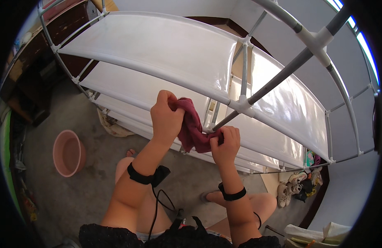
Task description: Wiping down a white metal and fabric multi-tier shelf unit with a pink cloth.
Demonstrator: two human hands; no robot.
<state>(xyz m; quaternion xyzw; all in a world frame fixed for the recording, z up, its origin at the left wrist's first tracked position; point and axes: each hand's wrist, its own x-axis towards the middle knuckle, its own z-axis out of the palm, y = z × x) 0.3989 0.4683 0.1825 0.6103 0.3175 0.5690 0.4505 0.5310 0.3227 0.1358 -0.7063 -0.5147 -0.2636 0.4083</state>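
Both hands grip a maroon cloth against the white rack: left hand closed on its top, right hand on its lower end. A pink basin stands empty on the floor.

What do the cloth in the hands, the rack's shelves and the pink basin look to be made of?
Cloth: soft dark-red fabric, bunched in folds. Shelves: probably white sheet stretched taut, faint sheen, between grey poles that look metal. Basin: likely plastic, smooth and matte pink.
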